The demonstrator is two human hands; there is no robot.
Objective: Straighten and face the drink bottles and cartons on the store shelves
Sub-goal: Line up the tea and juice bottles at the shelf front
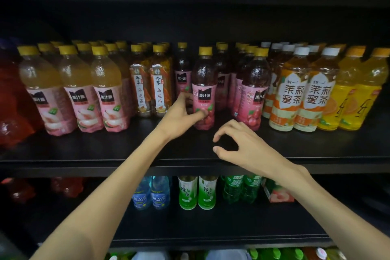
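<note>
A dark red juice bottle (204,82) with a pink label and yellow cap stands upright on the upper black shelf (84,154), label facing me. My left hand (181,116) grips its lower part, thumb on the front, fingers round the left side. My right hand (238,143) hovers over the shelf just right of and nearer than that bottle, fingers loosely curled, holding nothing. A matching bottle (254,91) stands to the right, its label turned partly sideways.
Peach juice bottles (79,91) line the left, oolong tea bottles (159,82) beside them, jasmine tea bottles (292,91) and orange drinks (363,88) on the right. The lower shelf holds water bottles (150,193), green tea bottles (197,193) and a carton (276,194).
</note>
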